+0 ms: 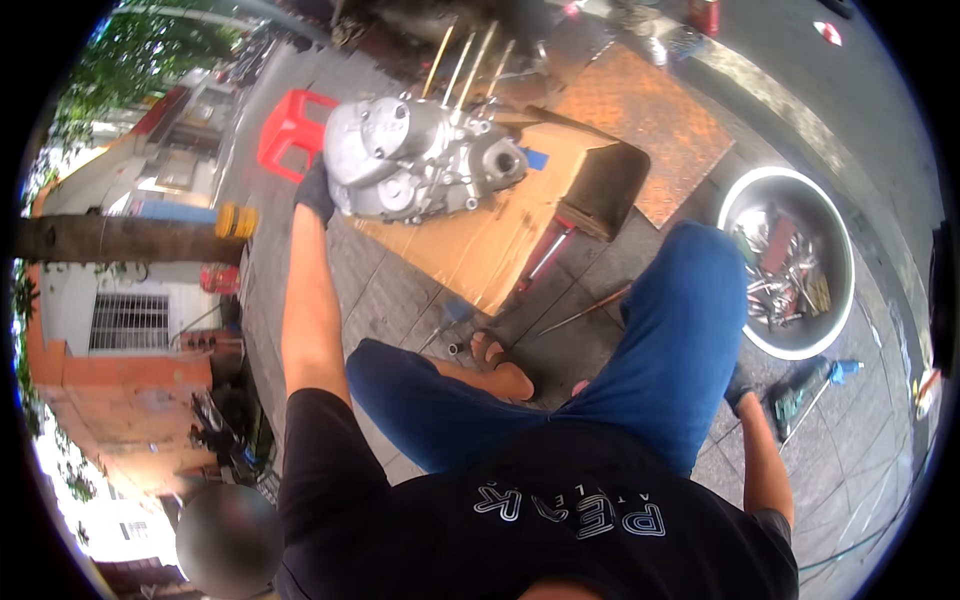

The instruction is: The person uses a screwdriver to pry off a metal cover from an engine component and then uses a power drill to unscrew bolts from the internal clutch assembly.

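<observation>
One engine (425, 165) against left hand (316, 190) — one drill (793, 396) beside right hand (738, 386).

Bright daylight; grey tiled pavement (860, 460); red plastic stool (275, 127); barred window (130, 322) in orange-and-white wall (110, 400); green foliage (150, 60).

Bare Metal, Rough Rust, Matt Cloth

The engine block (385, 135) is pale metal, satin-smooth on its rounded cover, dull elsewhere. The cardboard (460, 250) looks matt and papery. Shiny, smooth metal makes the basin (838, 230); the flat metal plate (660, 130) is rough with rust. The stool (283, 130) is smooth plastic, the jeans (680, 300) denim, the T-shirt (430, 520) matt cloth.
</observation>
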Motion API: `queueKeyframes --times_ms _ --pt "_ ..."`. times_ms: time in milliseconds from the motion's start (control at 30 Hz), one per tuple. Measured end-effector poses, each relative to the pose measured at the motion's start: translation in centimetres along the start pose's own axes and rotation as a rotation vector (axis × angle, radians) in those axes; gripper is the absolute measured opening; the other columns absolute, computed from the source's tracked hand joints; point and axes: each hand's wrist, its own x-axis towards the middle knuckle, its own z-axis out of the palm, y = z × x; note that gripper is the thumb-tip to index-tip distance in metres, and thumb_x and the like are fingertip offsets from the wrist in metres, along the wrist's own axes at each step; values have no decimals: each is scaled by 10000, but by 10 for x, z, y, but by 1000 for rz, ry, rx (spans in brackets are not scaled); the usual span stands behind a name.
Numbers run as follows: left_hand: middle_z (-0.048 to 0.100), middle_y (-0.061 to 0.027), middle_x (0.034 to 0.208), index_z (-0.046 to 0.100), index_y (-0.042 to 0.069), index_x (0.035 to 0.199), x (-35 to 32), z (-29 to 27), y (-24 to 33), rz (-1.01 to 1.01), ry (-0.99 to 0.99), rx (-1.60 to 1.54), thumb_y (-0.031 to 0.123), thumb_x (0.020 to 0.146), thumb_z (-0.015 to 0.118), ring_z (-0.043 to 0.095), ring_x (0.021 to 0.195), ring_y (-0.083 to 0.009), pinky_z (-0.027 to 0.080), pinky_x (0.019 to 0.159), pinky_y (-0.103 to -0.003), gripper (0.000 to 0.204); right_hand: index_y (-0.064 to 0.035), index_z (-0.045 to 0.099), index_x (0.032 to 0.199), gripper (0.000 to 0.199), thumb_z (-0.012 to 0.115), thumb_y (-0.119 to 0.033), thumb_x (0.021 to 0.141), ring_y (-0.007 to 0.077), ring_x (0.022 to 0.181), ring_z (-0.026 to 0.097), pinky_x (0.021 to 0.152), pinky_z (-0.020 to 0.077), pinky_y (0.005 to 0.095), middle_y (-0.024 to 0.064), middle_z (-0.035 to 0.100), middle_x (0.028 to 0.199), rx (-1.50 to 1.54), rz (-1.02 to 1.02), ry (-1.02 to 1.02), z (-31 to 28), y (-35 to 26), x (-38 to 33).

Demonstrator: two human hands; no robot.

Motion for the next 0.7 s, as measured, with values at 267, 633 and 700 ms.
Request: queueKeyframes --times_ms 267,633,700 --pt "538 -109 1340 454 6 1350 -46 -11 -6 102 75 125 363 1024 361 514 1221 -218 383 1049 -346 493 20 572 1169 454 506 -353 919 353 992 619 883 462 415 225 640 1067 -373 -194 586 -66 -62 232" --pt "504 -90 1375 431 21 1372 -70 1 -17 181 93 116 348 1028 362 465 1265 -193 349 1073 -331 480 -27 653 966 245 504 -176 840 303 862 655 774 524 414 222 651 958 -1073 -52 417 -55 -55 275" --pt "510 -95 1368 433 10 1365 -77 2 -21 203 141 116 369 1025 362 477 1255 -201 353 1070 -334 500 -9 643 973 263 516 -203 848 339 902 644 794 511 429 234 646 975 -969 -118 428 -72 -83 250"
